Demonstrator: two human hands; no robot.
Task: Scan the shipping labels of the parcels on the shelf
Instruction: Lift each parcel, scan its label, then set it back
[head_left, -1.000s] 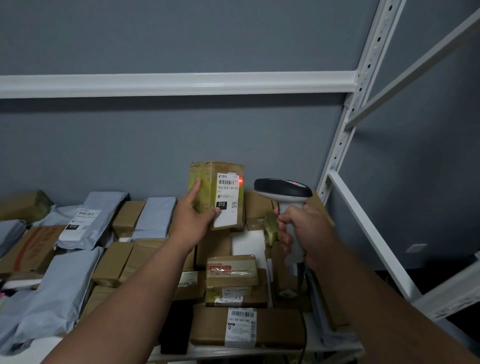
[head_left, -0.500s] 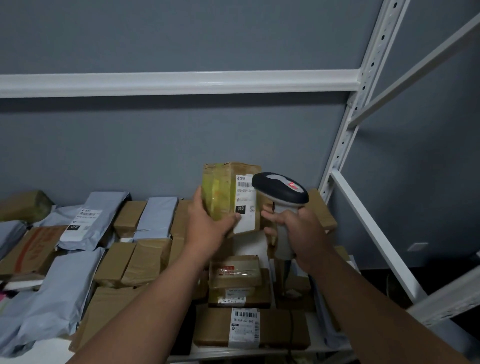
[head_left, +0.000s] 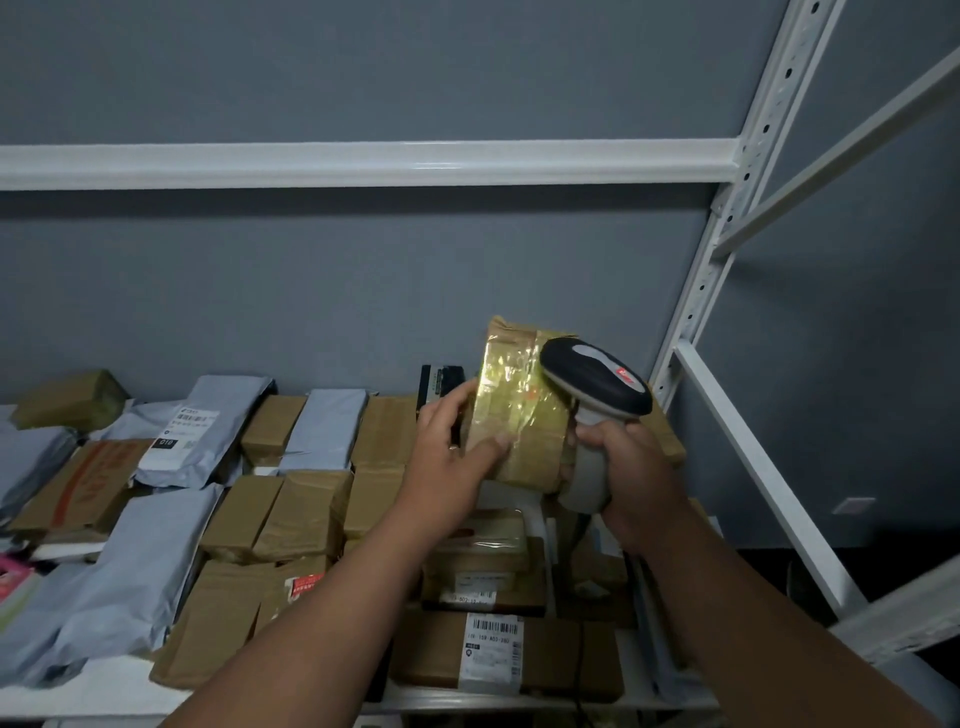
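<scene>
Parcel (head_left: 519, 410) turned since a second ago: its white label, then facing the camera with a red scan dot on it, is now out of sight; only the yellow-taped brown side shows. Left hand (head_left: 457, 462) keeps a clenched grip on the box, thumb across the near face, fingers behind. Parcel held clear above the shelf (head_left: 104, 696), just left of the right hand's grip and touching or nearly touching the scanner (head_left: 597, 384). Right hand (head_left: 631, 467) wrapped tight round the scanner handle; scanner head has shifted up and in, now overlapping the box's right edge. No red dot visible now.

Judgement: this label looks scanned, and the box is being rotated away for setting down. Below the left grip, many parcels lie unscanned, one with its label (head_left: 493, 649) face up near the shelf front: a likely next target.
</scene>
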